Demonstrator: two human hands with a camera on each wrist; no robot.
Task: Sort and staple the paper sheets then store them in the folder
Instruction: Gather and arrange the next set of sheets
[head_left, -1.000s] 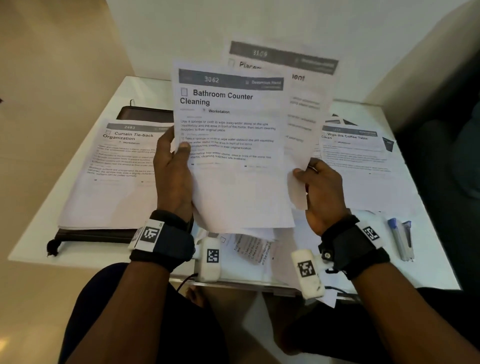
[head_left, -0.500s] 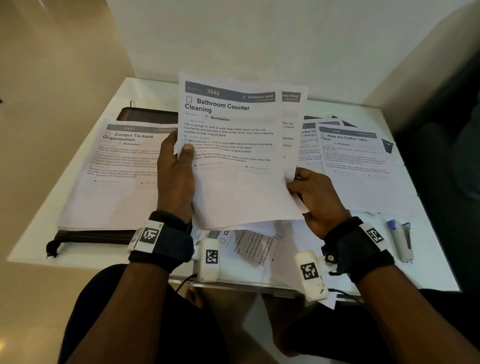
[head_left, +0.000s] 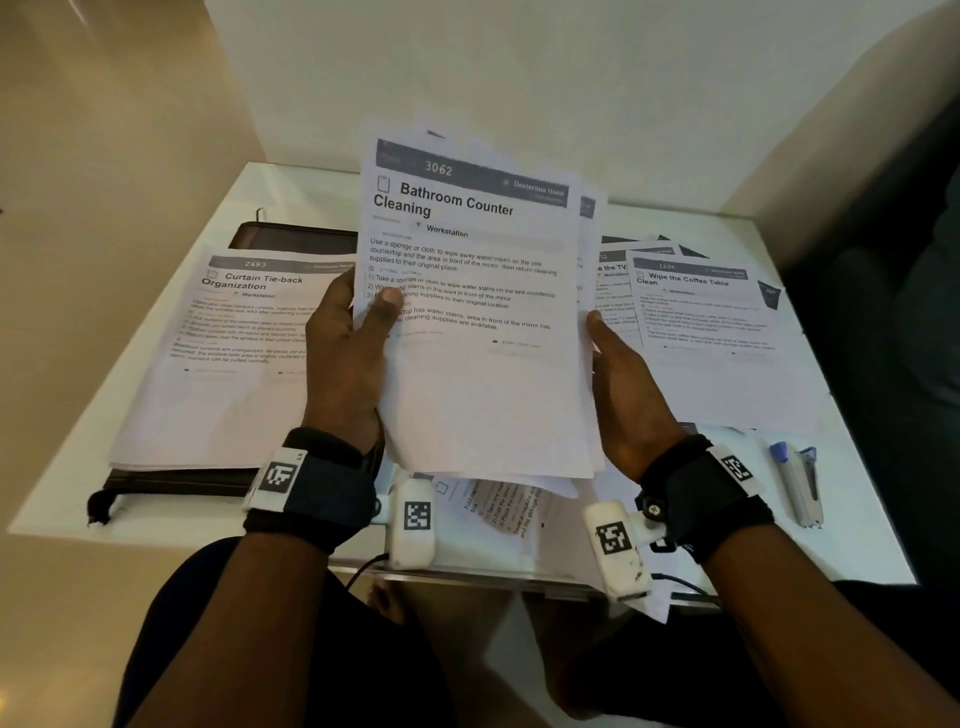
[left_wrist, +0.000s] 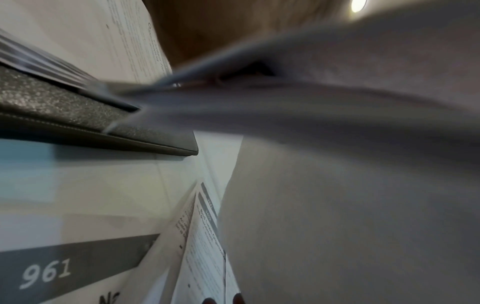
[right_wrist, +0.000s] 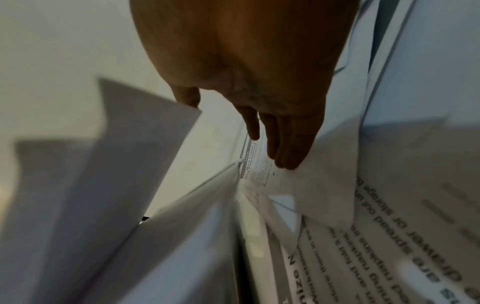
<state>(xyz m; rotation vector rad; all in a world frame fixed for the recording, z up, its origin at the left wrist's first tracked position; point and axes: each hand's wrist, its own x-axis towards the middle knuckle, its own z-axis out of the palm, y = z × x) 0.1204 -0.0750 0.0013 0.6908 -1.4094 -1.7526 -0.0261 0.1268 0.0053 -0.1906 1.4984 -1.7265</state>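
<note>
My left hand (head_left: 358, 332) grips a held stack of sheets (head_left: 478, 374) by its left edge, thumb on the front. The top sheet reads "Bathroom Counter Cleaning". My right hand (head_left: 615, 358) lies flat against the stack's right edge. In the right wrist view its fingers (right_wrist: 283, 144) are straight and touch paper. A dark folder (head_left: 291, 236) lies at the left under the "Curtain Tie-back Organization" pile (head_left: 228, 364); the left wrist view shows its corner (left_wrist: 78, 123). A blue and silver stapler (head_left: 804, 486) lies at the right near the table's front.
A "Wipe the Coffee Table Clean" pile (head_left: 711, 338) lies on the right of the white table (head_left: 872, 540), with more sheets fanned behind it. Loose sheets (head_left: 511, 512) lie under my hands at the front edge. A wall stands behind the table.
My right hand slid its sheet behind the "Bathroom Counter Cleaning" sheet, then let go its pinch and flattened against the right edge. The sheets now form one stack, tilted slightly.
</note>
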